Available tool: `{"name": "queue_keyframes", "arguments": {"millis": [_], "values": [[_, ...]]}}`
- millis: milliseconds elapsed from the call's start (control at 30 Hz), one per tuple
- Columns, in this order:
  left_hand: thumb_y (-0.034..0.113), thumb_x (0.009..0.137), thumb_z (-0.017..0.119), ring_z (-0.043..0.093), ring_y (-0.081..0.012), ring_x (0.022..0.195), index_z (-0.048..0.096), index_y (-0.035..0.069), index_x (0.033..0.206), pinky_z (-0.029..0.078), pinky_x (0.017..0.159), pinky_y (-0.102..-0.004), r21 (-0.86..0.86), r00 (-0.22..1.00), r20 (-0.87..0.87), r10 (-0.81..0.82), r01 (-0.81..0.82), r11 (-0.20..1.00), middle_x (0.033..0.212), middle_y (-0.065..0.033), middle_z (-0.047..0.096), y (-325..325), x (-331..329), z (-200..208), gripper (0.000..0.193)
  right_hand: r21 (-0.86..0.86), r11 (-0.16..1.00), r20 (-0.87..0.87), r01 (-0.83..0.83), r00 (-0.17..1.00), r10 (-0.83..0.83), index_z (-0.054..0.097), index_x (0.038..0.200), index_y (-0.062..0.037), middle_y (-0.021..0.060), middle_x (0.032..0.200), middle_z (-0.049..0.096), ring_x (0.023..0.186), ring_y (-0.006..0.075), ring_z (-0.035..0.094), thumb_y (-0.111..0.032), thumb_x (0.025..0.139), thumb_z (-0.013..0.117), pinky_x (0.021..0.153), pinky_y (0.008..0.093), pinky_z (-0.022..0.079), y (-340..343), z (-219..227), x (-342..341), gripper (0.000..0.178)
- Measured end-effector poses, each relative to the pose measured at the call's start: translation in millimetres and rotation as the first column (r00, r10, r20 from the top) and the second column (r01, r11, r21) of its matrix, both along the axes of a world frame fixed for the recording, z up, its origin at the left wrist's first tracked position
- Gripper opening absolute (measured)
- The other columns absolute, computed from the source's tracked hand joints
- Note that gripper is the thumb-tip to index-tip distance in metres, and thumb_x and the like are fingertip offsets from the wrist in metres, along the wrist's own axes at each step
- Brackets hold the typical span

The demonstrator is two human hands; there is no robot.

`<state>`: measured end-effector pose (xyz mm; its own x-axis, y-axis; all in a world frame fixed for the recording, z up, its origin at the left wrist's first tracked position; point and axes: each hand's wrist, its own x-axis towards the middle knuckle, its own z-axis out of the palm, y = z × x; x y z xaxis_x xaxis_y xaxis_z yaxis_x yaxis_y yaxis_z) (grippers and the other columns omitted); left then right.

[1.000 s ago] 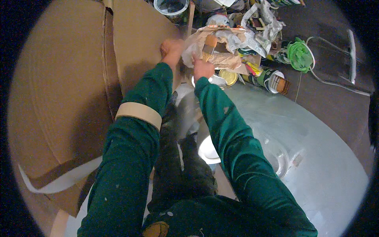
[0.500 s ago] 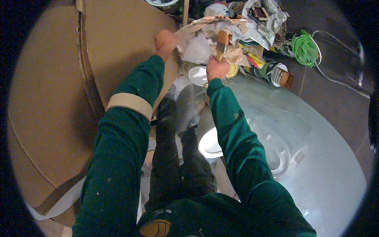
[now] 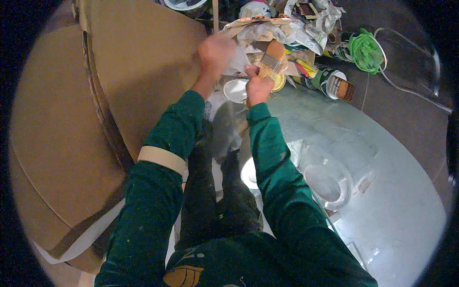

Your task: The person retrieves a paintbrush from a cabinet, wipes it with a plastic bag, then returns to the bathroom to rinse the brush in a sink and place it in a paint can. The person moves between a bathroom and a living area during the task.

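My right hand [image 3: 259,88] is closed round the handle of a wide paintbrush [image 3: 273,56] with orange-brown bristles and a metal band, tilted up and away from me. My left hand [image 3: 215,55] is smeared by motion beside a translucent plastic bag [image 3: 237,63], to the left of the brush; its fingers cannot be made out. Round my left sleeve sits a roll of masking tape [image 3: 161,159]. Just below the brush are a white oval lid or container [image 3: 235,91] and a yellow round tin [image 3: 277,82].
A large brown cardboard sheet [image 3: 143,62] stands along the left. On the right, a grey-green round table [image 3: 382,158] carries a clear plastic lid [image 3: 330,186]. Beyond lie crumpled papers, a second brush [image 3: 343,89] on a tin, and a green net bag [image 3: 367,51].
My left hand has moved right, from the cardboard's edge towards the bag and brush. The paintbrush has tilted to the right, and my right hand has come slightly down and left.
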<state>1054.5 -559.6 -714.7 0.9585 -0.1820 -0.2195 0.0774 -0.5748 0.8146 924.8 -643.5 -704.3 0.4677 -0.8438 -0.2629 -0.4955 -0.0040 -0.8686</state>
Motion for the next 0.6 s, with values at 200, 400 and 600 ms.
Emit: {"name": "queue_keyframes", "arguments": {"millis": [200, 400, 600], "values": [[0.039, 0.065, 0.076, 0.068, -0.0382, 0.084, 0.07, -0.005, 0.091, 0.055, 0.074, -0.0449, 0.22, 0.84, -0.238, -0.488, 0.536, 0.815, 0.092, -0.0248, 0.068, -33.1, 15.8, -31.8, 0.052, 0.027, 0.995, 0.087, -0.093, 0.992, 0.091, 0.072, 0.088, -0.0006, 0.0079, 0.081, 0.069, 0.074, 0.0157, 0.063, -0.01, 0.076, 0.074, 0.07, 0.0307, 0.048, 28.0, 3.3, 3.3, 0.016], [0.017, 0.068, 0.069, 0.065, -0.0266, 0.069, 0.067, -0.004, 0.088, 0.052, 0.06, -0.0399, -0.06, 0.733, -0.369, -0.571, 0.595, 0.802, 0.081, -0.0135, 0.068, -13.2, 59.7, -97.8, 0.029, 0.2, 0.977, 0.075, -0.077, 0.995, 0.063, 0.07, 0.087, 0.0031, 0.0103, 0.082, 0.07, 0.075, 0.0163, 0.064, -0.015, 0.081, 0.07, 0.07, 0.0317, 0.049, 42.3, 17.1, 12.1, 0.019], [0.008, 0.067, 0.064, 0.057, -0.0187, 0.063, 0.063, 0.002, 0.084, 0.047, 0.054, -0.039, -0.422, 0.607, -0.588, -0.535, 0.335, 0.843, 0.076, -0.0047, 0.061, 5.3, 78.6, -119.9, 0.018, 0.14, 0.988, 0.009, 0.07, 0.997, -0.072, 0.069, 0.086, 0.0059, 0.0112, 0.076, 0.07, 0.071, 0.0166, 0.065, -0.018, 0.086, 0.067, 0.067, 0.0325, 0.048, 30.4, 14.1, 12.8, 0.024]]}}
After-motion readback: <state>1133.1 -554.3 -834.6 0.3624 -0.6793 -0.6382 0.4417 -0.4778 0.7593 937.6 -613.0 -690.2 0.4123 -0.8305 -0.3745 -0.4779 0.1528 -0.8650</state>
